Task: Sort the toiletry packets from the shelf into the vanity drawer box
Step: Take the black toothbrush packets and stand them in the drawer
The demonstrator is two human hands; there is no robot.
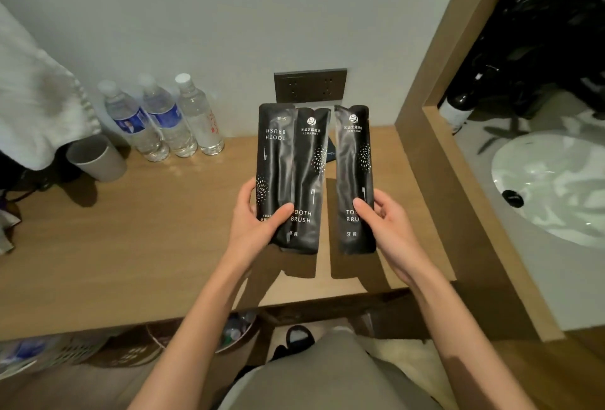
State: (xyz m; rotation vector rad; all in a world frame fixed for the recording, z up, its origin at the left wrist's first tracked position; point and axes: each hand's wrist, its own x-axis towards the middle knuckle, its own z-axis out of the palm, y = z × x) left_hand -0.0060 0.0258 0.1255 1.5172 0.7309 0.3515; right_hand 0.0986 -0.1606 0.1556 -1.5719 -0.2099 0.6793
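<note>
A wooden worktop (pixel 131 229) is set against a pale grey wall (pixel 229 17), on which a dark socket panel (pixel 310 85) is mounted just above the surface. Three clear water bottles (pixel 163 118) are stood upright in a row at the back left, close to the wall. A grey cup (pixel 98 159) is placed beside them, and a white cloth (pixel 32 98) is draped at the left edge of the view. On the right the worktop is bounded by a wooden frame (pixel 435 134), beyond which a white basin (pixel 553 184) and a dark bottle (pixel 458 105) can be made out. Below the worktop a waste bin (pixel 235 331) with plastic bottles in it is partly seen.

Both forearms are stretched forward over the front edge of the worktop, with the palms turned toward each other. Two black toothbrush packets are gripped together near their lower ends by the left hand (pixel 258 216), the thumb laid across their fronts. The left packet (pixel 273 154) is held with its print upside down, and the middle packet (pixel 309 164) is held right way up, their long edges meeting. The right packet (pixel 355 161) is clasped low down by the right hand (pixel 386 216), thumb on its face. All three are held upright above the worktop, in front of the socket panel, with a narrow gap between the pair and the single one.
</note>
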